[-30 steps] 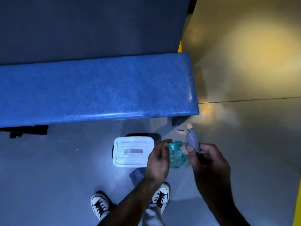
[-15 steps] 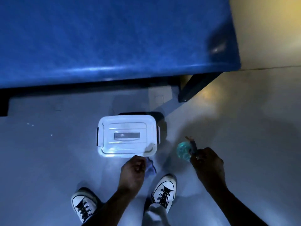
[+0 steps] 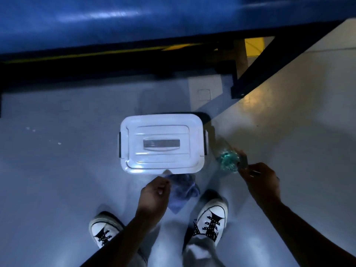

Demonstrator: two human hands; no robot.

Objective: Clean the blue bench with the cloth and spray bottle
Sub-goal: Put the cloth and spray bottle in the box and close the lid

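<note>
Overhead, the left hand point(image 3: 154, 191) pinches the cloth point(image 3: 183, 189) beside the box point(image 3: 161, 143); right hand point(image 3: 260, 182) fingers wrap the bottle point(image 3: 228, 160) low near the floor. Best lift both to the desk point(image 3: 134, 16) above, spray first, then wipe.

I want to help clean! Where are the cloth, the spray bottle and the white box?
cloth point(image 3: 182, 191): head view, crumpled middle.
spray bottle point(image 3: 228, 159): head view, green body.
white box point(image 3: 161, 130): head view, lid.

box point(image 3: 161, 143) on floor point(image 3: 57, 170) before desk point(image 3: 115, 18); cloth point(image 3: 182, 189) just behind box toward shoes point(image 3: 210, 218); spray bottle point(image 3: 229, 158) right of box.
</note>
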